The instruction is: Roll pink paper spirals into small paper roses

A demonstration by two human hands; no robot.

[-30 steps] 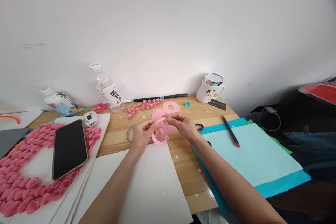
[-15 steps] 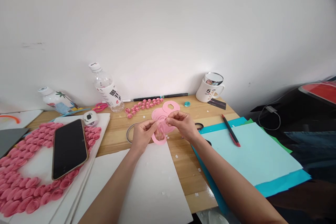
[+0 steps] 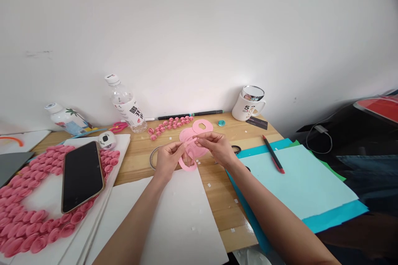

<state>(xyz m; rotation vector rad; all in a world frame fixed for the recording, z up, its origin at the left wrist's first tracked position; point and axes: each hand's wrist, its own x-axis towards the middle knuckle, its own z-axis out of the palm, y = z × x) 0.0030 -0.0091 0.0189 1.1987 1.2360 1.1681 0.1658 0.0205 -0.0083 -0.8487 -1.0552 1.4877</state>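
Note:
Between my two hands is a curled pink paper strip (image 3: 188, 167), its loop hanging below the fingers. My left hand (image 3: 169, 157) pinches it from the left side. My right hand (image 3: 216, 147) has thumb and forefinger closed on its upper end; the exact grip point is small and partly hidden. Just behind lie flat pink paper rings (image 3: 202, 126), overlapping on the wooden table (image 3: 224, 207). Small rolled pink paper flowers (image 3: 174, 122) sit in rows farther back, and one teal paper roll (image 3: 221, 123) lies to their right.
At left, a phone (image 3: 83, 176) rests on a pink flower wreath (image 3: 37, 215). A water bottle (image 3: 127, 105) and a mug (image 3: 248, 105) stand by the wall. Scissors (image 3: 236, 149) lie beside blue paper sheets (image 3: 298, 182) bearing a pen (image 3: 273, 155). White board (image 3: 174, 223) lies in front.
My right fingers have shifted slightly up and left along the pink strip, and its upper part now sits differently between the hands. My left hand has barely moved.

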